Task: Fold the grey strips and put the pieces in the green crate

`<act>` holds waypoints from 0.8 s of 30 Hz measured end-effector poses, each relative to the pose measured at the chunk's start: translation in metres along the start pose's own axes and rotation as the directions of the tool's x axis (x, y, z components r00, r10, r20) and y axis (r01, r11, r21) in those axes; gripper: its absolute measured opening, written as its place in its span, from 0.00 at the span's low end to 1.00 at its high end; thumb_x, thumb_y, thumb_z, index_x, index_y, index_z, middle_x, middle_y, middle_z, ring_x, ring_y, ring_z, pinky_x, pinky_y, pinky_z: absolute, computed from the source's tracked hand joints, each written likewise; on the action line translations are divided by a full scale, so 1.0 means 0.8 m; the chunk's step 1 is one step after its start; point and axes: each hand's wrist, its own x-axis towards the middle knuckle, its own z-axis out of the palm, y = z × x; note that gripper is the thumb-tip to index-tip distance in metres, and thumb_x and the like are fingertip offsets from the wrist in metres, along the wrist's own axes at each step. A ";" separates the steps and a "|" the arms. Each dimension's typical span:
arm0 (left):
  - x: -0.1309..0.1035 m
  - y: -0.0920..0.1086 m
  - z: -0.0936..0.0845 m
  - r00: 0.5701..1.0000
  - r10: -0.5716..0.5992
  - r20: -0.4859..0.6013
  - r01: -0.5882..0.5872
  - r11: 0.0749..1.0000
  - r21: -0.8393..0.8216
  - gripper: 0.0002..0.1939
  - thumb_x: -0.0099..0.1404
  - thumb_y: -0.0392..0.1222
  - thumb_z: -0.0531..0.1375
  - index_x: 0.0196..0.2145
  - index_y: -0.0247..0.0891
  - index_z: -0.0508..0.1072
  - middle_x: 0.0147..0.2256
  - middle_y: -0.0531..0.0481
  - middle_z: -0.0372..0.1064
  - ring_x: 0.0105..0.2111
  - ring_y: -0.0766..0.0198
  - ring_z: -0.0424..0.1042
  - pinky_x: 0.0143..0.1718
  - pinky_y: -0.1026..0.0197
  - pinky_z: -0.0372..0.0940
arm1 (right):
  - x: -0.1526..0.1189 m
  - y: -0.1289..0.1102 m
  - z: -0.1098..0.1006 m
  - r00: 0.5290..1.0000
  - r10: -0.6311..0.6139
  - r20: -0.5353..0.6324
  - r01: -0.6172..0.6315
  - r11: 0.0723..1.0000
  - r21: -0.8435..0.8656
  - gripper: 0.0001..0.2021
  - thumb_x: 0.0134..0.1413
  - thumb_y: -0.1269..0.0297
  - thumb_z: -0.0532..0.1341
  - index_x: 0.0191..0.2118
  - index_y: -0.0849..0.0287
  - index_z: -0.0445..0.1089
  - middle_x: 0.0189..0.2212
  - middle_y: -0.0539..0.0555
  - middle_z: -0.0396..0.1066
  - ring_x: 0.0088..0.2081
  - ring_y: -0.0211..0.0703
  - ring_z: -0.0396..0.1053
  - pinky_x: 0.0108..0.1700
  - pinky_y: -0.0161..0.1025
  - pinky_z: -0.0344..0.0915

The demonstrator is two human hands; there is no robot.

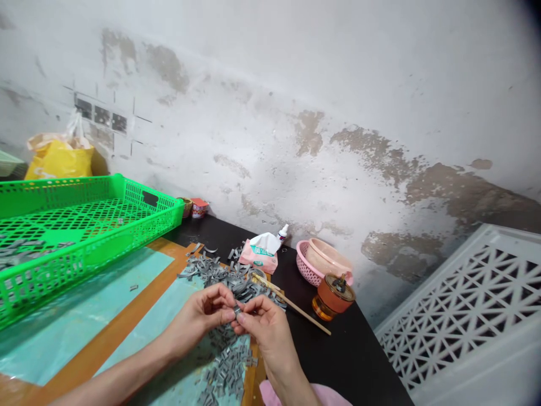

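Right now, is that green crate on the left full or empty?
Neither: the green crate is partly filled. Small grey pieces lie near its left end, while much of its slatted floor shows bare.

From my feed, I saw a whitewashed wall (236,73) filling the upper part of the frame, its surface scuffed and speckled. Brownish bare patches (448,189) spread across it at the right, with smaller, fainter ones toward the upper left. Also at the left, I made out three dark squares (102,115) in a slanting row, with thin dark lines around them. A black tabletop (346,361) ran along the wall's foot and down to the bottom edge. At the lower right stood a white panel (460,316) with triangular openings, tilted in my view. The light looked pale, brightest on the wall near the centre.
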 end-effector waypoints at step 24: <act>-0.004 0.008 0.000 0.982 0.165 -0.090 -0.108 0.887 0.450 0.04 0.55 0.39 0.67 0.31 0.40 0.82 0.26 0.47 0.78 0.28 0.57 0.73 0.31 0.60 0.66 | -0.005 -0.006 0.002 0.998 -0.055 -0.008 0.055 0.997 -0.046 0.18 0.38 0.66 0.71 0.36 0.58 0.64 0.25 0.47 0.70 0.26 0.36 0.68 0.31 0.34 0.63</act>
